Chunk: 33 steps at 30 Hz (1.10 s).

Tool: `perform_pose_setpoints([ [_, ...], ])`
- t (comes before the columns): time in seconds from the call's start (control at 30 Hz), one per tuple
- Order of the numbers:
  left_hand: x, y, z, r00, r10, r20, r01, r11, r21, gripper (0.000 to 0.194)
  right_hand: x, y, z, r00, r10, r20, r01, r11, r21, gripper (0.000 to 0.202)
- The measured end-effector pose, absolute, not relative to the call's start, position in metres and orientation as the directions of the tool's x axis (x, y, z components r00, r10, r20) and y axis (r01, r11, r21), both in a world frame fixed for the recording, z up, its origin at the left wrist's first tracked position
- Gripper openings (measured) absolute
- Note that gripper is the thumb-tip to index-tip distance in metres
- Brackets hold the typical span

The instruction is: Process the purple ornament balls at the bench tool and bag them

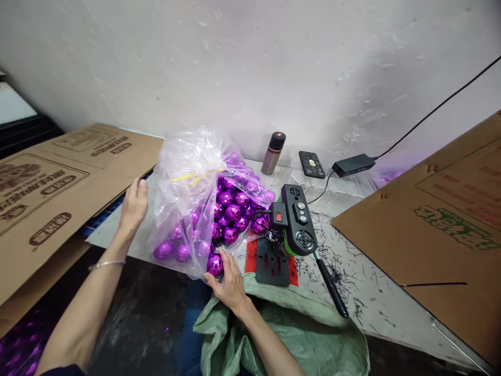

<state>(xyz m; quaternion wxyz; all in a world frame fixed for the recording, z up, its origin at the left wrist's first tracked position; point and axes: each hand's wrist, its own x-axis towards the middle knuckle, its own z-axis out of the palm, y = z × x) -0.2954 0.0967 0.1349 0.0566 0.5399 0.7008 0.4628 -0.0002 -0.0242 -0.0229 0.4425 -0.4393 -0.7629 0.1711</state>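
A clear plastic bag point(188, 193) lies open on the table with many shiny purple balls point(233, 212) in and beside its mouth. My right hand point(227, 282) is at the near edge of the bag, its fingers around a purple ball point(215, 264). Off to the left, my left hand point(135, 203) is raised near the cardboard, fingers together but extended, with nothing in it. A black device with a red switch point(299, 219) stands right of the balls, over a slotted black plate point(273, 263).
Flattened cardboard point(78, 172) lies at the left, and a cardboard box point(442, 235) stands at the right. Behind are a bottle point(273, 153), a phone point(312, 164) and a power adapter point(353, 165). A green sack point(305, 329) hangs at the front edge. Black scraps litter the table.
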Motion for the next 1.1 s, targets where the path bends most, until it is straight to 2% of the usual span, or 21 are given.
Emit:
perform_pose_setpoints([
  [0.1,-0.261,0.068,0.129,-0.224,0.843,0.489,0.833,-0.094,0.545,0.099,-0.001,-0.024,-0.026,-0.220,0.820,0.528,0.521,0.556,-0.647,0.078],
  [0.17,-0.241,0.062,0.119,-0.118,0.896,0.428,0.862,-0.122,0.493,0.099,-0.002,-0.023,-0.026,-0.225,0.823,0.522,0.522,0.554,-0.648,0.079],
  [0.23,-0.232,0.064,0.107,-0.119,0.941,0.315,0.813,-0.090,0.575,0.095,-0.002,-0.023,-0.026,-0.229,0.819,0.526,0.520,0.560,-0.646,0.079],
  [0.33,-0.239,0.074,0.092,-0.129,0.974,0.183,0.651,-0.056,0.757,0.092,-0.001,-0.022,-0.024,-0.232,0.804,0.547,0.505,0.580,-0.639,0.079],
  [0.43,-0.251,0.079,0.084,-0.124,0.986,0.113,0.428,-0.050,0.902,0.077,0.001,-0.021,-0.022,-0.254,0.800,0.543,0.487,0.591,-0.643,0.079],
  [0.53,-0.252,0.079,0.080,-0.226,0.971,0.073,0.162,-0.036,0.986,0.066,0.002,-0.020,-0.022,-0.271,0.804,0.530,0.474,0.590,-0.653,0.079],
  [0.63,-0.246,0.086,0.079,-0.323,0.946,-0.014,-0.054,-0.004,0.999,0.070,0.002,-0.019,-0.021,-0.262,0.813,0.519,0.473,0.577,-0.666,0.078],
  [0.8,-0.242,0.105,0.069,-0.314,0.934,-0.169,-0.334,0.058,0.941,0.072,0.000,-0.019,-0.020,-0.262,0.824,0.502,0.488,0.562,-0.668,0.076],
  [1.0,-0.239,0.095,0.048,-0.365,0.903,-0.228,-0.411,0.064,0.910,0.050,0.001,-0.018,-0.022,-0.259,0.807,0.531,0.482,0.584,-0.653,0.074],
  [1.1,-0.251,0.087,0.061,-0.317,0.922,-0.221,-0.380,0.090,0.920,0.053,0.001,-0.016,-0.022,-0.270,0.810,0.521,0.470,0.583,-0.663,0.074],
])
